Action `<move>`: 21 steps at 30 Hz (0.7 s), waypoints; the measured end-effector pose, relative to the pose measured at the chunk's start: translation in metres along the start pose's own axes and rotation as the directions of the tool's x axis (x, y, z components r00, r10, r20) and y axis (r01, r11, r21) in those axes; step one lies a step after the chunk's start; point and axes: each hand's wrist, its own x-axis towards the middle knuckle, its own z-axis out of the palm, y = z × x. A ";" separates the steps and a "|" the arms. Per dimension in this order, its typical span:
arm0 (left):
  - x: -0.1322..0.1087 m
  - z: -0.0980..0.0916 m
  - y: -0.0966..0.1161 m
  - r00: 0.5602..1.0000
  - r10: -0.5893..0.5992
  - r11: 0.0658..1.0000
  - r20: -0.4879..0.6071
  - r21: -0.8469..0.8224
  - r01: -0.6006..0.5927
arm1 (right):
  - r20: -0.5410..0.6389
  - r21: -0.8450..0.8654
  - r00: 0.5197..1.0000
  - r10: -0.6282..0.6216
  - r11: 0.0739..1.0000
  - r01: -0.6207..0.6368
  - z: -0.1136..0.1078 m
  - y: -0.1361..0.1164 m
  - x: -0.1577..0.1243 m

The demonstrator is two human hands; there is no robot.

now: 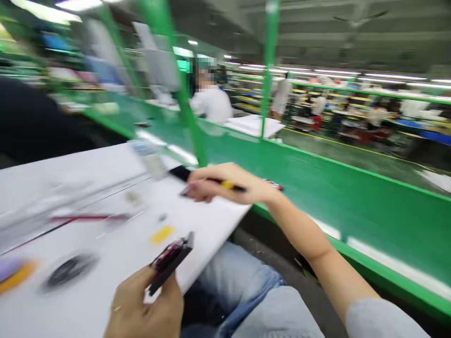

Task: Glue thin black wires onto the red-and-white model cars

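Note:
My left hand (146, 303), at the table's near edge, grips a small black device (171, 263) with open sides where reddish and metal parts show. My right hand (225, 183) is farther off, above the table's far right corner. Its fingers close around a slim black tool with a yellow band (228, 185); motion blur hides what kind of tool it is. Close to those fingertips is a flat black object (180, 172); whether they touch it I cannot tell. Between the hands lies a yellow piece (162, 234) on the white table (218, 216).
On the table are a blurred dark round item (70, 271), a red stick-like item (89, 217), an orange and purple item (17, 274) and a pale bottle-like container (151, 159). A green conveyor (317, 164) with green posts (269, 70) runs alongside. A person in white (213, 105) sits beyond.

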 end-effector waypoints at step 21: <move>-0.031 -0.054 -0.008 0.966 -0.144 0.821 0.216 0.571 -0.005 | -0.280 -0.012 0.954 -0.110 0.994 0.111 0.117 0.179 0.230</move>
